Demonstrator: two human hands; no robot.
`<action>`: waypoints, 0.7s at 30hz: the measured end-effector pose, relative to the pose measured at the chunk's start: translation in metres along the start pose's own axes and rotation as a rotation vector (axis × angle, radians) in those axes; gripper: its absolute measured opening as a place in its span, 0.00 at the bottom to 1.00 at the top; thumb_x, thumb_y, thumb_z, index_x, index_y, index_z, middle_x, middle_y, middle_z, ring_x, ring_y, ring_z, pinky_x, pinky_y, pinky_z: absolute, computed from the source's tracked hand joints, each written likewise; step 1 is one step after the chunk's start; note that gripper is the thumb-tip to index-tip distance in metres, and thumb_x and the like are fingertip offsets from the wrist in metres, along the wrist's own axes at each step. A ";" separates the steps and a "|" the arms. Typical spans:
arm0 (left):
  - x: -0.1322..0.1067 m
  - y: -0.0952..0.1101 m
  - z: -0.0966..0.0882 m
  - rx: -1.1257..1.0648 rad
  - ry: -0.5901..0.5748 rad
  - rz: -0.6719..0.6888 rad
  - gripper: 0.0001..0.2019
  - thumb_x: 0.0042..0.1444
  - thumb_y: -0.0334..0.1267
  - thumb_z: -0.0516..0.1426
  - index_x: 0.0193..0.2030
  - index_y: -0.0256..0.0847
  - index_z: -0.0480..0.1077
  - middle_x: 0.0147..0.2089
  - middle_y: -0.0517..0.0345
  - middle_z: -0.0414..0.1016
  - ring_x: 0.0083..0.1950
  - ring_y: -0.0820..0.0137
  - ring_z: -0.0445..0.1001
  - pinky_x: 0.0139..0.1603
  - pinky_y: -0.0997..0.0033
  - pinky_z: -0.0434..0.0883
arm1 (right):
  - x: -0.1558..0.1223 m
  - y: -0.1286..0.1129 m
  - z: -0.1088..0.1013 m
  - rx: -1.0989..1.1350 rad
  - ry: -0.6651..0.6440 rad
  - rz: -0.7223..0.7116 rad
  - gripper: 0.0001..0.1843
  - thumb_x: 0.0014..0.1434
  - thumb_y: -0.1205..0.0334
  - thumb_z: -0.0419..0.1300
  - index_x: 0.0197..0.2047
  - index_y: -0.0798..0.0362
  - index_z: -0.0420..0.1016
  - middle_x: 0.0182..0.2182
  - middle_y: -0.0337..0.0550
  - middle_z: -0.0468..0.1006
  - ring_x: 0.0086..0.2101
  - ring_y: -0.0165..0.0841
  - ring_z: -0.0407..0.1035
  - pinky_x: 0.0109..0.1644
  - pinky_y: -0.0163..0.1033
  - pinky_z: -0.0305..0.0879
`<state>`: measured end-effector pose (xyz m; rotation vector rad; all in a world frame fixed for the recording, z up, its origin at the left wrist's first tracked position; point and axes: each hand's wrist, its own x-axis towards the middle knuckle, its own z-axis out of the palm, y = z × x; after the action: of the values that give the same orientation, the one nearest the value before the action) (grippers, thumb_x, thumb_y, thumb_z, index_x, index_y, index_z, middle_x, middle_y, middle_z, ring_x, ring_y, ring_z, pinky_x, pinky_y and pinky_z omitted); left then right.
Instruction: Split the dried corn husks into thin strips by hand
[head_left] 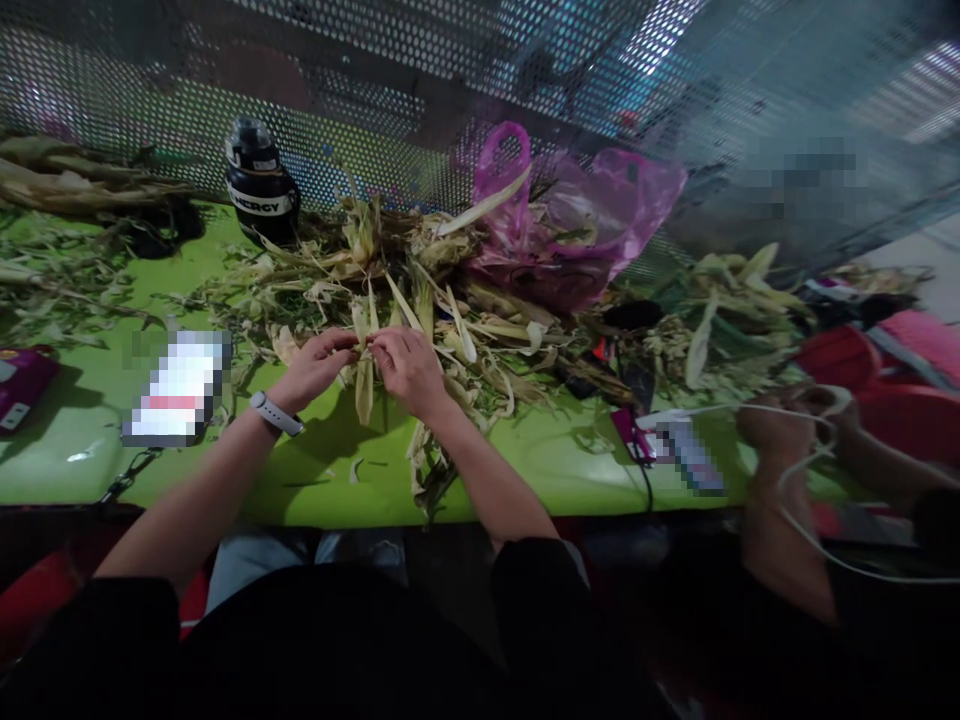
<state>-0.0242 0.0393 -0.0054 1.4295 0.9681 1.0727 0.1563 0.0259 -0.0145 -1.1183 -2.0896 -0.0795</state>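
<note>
A pale green-yellow corn husk strip [364, 392] hangs down where my two hands meet, over the near side of the pile. My left hand [322, 360], with a white-banded watch on its wrist, pinches it from the left. From the right, my right hand [409, 368] closes on it with bent fingers, its fingertips close to those of the left. Right behind the hands spreads a heap of dry husks and leaves [337, 275]. Exactly where the fingertips touch the strip is partly hidden.
A black bottle [259, 205] and a pink plastic bag [555, 240] stand at the back. Phones [178, 385] lie on the green table [315, 480]. At right, a co-worker's hands [780, 430] are near a white cable [795, 520]. A perforated metal panel [360, 100] rises behind.
</note>
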 end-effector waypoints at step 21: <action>-0.002 -0.010 0.007 -0.073 0.017 0.090 0.19 0.52 0.42 0.65 0.49 0.39 0.71 0.41 0.56 0.76 0.40 0.71 0.74 0.43 0.70 0.71 | -0.007 0.003 0.024 0.832 -0.048 0.642 0.22 0.63 0.38 0.55 0.46 0.48 0.65 0.28 0.35 0.69 0.24 0.27 0.64 0.27 0.33 0.63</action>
<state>-0.0181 0.0369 -0.0162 1.4176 0.8747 1.1758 0.1465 0.0322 -0.0370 -1.1658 -1.4417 1.0261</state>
